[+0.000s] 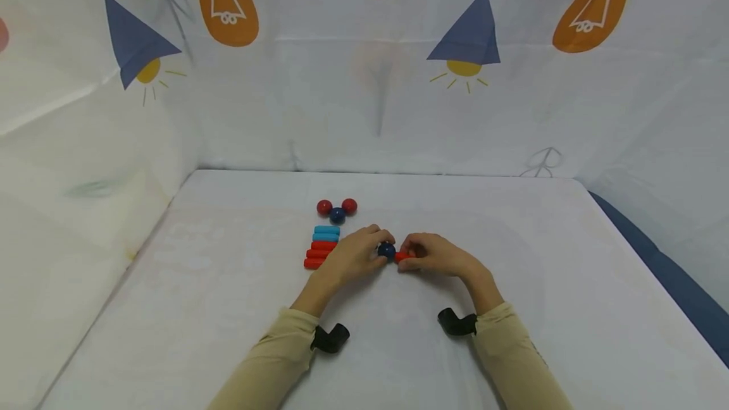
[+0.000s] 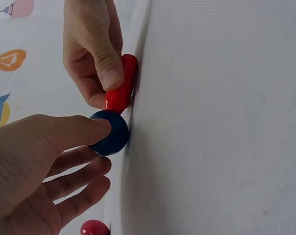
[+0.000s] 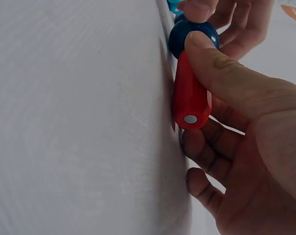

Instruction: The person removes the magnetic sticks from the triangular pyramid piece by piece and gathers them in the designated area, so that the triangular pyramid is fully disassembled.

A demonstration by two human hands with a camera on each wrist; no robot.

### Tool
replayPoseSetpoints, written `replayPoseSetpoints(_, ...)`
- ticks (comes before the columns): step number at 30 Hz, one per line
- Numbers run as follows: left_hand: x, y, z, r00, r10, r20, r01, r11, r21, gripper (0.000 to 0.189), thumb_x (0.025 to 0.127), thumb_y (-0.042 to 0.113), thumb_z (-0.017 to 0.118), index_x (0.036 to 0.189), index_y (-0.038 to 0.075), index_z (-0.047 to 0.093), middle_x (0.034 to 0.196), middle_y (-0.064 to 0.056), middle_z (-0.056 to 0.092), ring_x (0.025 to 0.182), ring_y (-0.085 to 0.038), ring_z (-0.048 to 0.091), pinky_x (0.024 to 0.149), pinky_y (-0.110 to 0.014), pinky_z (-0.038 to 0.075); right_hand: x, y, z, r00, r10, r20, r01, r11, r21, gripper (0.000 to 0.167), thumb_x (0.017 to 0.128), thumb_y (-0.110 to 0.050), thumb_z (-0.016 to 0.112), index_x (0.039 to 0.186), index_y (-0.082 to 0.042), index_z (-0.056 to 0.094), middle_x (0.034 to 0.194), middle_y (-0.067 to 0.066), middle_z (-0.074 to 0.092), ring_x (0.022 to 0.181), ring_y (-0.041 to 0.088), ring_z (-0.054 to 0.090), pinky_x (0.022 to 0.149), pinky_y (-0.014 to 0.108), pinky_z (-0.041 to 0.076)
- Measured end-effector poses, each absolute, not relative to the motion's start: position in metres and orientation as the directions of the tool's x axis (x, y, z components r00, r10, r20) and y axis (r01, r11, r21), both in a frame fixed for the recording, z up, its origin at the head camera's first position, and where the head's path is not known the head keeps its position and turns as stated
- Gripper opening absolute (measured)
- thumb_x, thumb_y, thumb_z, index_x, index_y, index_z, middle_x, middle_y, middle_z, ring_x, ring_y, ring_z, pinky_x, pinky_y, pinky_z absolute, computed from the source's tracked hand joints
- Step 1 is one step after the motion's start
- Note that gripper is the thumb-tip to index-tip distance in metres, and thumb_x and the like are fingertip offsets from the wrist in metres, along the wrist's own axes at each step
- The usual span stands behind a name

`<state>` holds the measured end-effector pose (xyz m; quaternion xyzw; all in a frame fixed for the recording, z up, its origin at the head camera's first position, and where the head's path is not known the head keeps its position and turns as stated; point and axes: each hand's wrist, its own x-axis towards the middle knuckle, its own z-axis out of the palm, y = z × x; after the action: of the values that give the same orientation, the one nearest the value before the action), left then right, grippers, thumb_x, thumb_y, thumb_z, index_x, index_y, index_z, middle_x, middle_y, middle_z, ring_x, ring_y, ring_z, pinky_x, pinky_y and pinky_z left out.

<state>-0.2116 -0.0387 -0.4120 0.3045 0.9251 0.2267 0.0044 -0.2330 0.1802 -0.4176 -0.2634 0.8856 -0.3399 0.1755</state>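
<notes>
Between thumb and fingers, my left hand (image 1: 357, 253) pinches a dark blue ball (image 2: 113, 137). My right hand (image 1: 435, 254) grips a red rod (image 3: 191, 93) with the thumb along its side. One end of the rod meets the ball; the other end, toward the right wrist camera, shows a round silver disc. Both pieces are low over the white table top. Left of my left hand lies a column of rods: light blue rods (image 1: 326, 233) at the far end and several red rods (image 1: 319, 254) nearer, partly hidden by the hand.
Behind the rods sit two red balls (image 1: 324, 207) and another dark blue ball (image 1: 337, 216), grouped together. The white table (image 1: 228, 321) reaches a white curtain (image 1: 319, 100) printed with lamps and bulbs. Black wrist pieces (image 1: 330, 339) stick out from both sleeves.
</notes>
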Motion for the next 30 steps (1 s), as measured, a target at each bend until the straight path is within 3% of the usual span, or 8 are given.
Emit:
replayPoseSetpoints(14, -0.210, -0.035, -0.411, -0.835, 0.532, 0.139, 0.529, 0.705, 0.473, 0.036, 0.083, 0.017, 0.072, 0.116, 0.013, 0.061, 0.107, -0.002, 0.065, 0.096, -0.016, 0.061, 0.088, -0.030, 0.051, -0.236, 0.181, -0.421, -0.791, -0.591, -0.159, -0.342, 0.643, -0.685, 0.023, 0.080, -0.037, 0.074, 0.091, -0.021, 0.063, 0.074, -0.004, 0.053, 0.072, 0.011, 0.049, 0.063, 0.023, 0.040)
replayPoseSetpoints(21, -0.214, -0.031, -0.413, -0.829, 0.539, 0.152, 0.540, 0.697, 0.473, 0.035, 0.082, 0.017, 0.072, 0.115, 0.013, 0.061, 0.106, -0.002, 0.065, 0.094, -0.015, 0.060, 0.087, -0.027, 0.051, -0.234, 0.181, -0.419, -0.786, -0.599, -0.157, -0.369, 0.656, -0.658, 0.023, 0.082, -0.033, 0.072, 0.093, -0.018, 0.059, 0.081, -0.001, 0.052, 0.075, 0.013, 0.047, 0.064, 0.026, 0.039)
replayPoseSetpoints(30, -0.216, -0.021, -0.411, -0.834, 0.518, 0.192, 0.542, 0.700, 0.466, 0.034, 0.081, 0.016, 0.073, 0.113, 0.012, 0.062, 0.102, -0.002, 0.065, 0.090, -0.014, 0.059, 0.086, -0.027, 0.050, -0.235, 0.183, -0.419, -0.773, -0.623, -0.120, -0.399, 0.624, -0.672, 0.019, 0.083, -0.025, 0.068, 0.088, -0.014, 0.054, 0.075, -0.003, 0.049, 0.069, 0.011, 0.045, 0.061, 0.023, 0.037)
